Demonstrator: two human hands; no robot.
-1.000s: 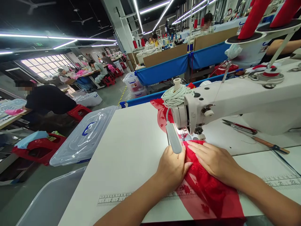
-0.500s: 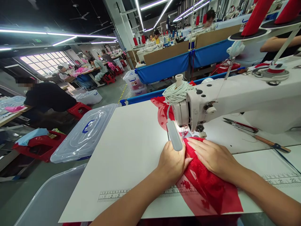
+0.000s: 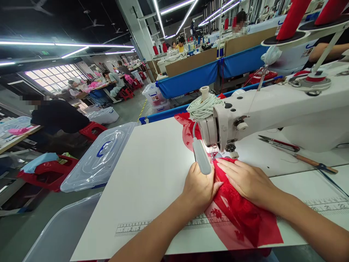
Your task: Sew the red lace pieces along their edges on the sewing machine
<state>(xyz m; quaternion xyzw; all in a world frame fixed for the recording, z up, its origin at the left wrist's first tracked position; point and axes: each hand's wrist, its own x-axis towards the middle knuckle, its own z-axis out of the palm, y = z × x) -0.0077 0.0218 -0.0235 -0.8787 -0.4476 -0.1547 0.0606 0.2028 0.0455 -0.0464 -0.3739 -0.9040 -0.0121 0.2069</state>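
Note:
Red sheer lace fabric [image 3: 236, 203] runs under the needle area of a white sewing machine [image 3: 261, 116] and drapes over the table's front edge. At the fabric's left edge is my left hand [image 3: 197, 187], closed on it with the thumb on top; its fingertips are partly hidden behind a small grey lamp [image 3: 201, 156]. My right hand [image 3: 247, 178] lies flat on the fabric's right side, fingers stretched out toward the presser foot [image 3: 213, 155]. More of the red fabric shows behind the needle, to the left of the machine head.
Scissors [image 3: 280, 143] and a wooden-handled tool [image 3: 313, 162] lie right of the machine. Printed rulers [image 3: 131, 229] mark the white tabletop [image 3: 141, 174]. A clear lidded box [image 3: 100, 156] stands left of it. Red thread cones [image 3: 293, 18] rise at upper right. Other people sit farther off.
The view has shifted slightly. Both hands keep nearly the same place on the fabric, and the fabric's position at the needle looks almost unchanged.

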